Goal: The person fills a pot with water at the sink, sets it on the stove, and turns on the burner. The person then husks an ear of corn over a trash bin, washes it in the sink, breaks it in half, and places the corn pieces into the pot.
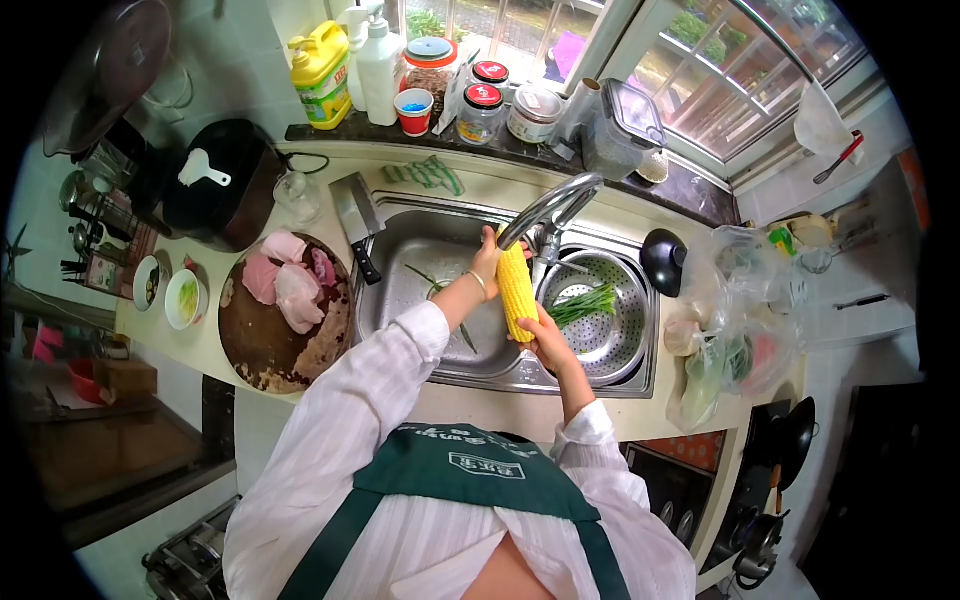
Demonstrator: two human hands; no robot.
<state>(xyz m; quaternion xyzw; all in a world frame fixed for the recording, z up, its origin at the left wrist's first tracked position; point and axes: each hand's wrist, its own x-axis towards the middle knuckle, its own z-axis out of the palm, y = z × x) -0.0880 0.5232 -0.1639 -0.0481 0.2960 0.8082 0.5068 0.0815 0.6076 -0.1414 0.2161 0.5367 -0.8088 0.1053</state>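
A yellow corn cob (516, 290) is held between both hands over the sink (410, 245), below the curved faucet (550, 205). My left hand (488, 262) is closed around its upper end, close to the faucet's spout. At the lower end, my right hand (548, 340) grips the cob with its fingers. Whether water is running cannot be made out. Green stalks (470, 338) lie in the left basin. In the right basin sits a metal colander (625, 345) with a bunch of green leafy stalks (588, 304) in it.
Left of the sink, a cleaver (357, 215) lies near a round chopping board (245, 335) bearing raw meat (298, 297). Small bowls (186, 300) stand farther left. Plastic bags of vegetables (735, 345) and a black bowl (663, 262) are on the right. Jars (481, 115) line the windowsill.
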